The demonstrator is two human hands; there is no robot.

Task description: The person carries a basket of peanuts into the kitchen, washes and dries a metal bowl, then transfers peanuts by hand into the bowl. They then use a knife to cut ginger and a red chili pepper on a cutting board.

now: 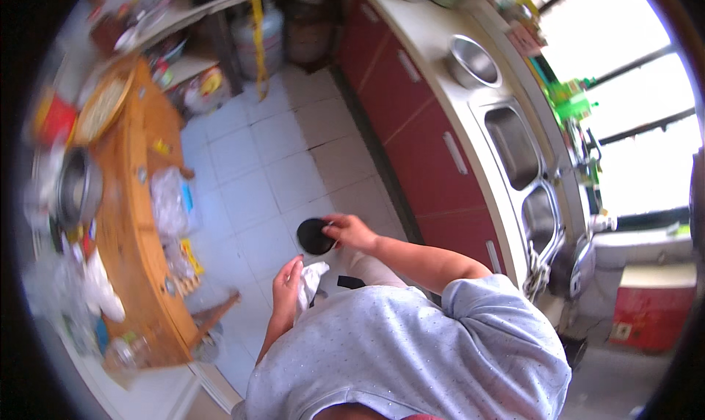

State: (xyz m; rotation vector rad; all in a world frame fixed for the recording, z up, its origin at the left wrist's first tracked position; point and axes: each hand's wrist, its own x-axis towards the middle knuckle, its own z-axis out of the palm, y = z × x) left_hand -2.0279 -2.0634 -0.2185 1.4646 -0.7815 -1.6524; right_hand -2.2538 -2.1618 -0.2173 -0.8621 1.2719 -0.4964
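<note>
In front of my body, my right hand (354,233) grips the edge of a round black object (314,236). It looks like a lid or a shallow dish, but its exact kind is not clear. Lower and to the left, my left hand (285,286) is closed on a crumpled white cloth (312,279). Some of its fingers are hidden by the cloth. The two hands are a short way apart, the cloth just below the black object and not visibly touching it.
On the right, red cabinets (448,156) carry a counter with a steel bowl (474,62) and a double sink (512,145). A wooden cabinet (121,222) stands left, holding a metal pot (78,187) and a basket (105,110). Gas cylinders (257,42) stand at the back.
</note>
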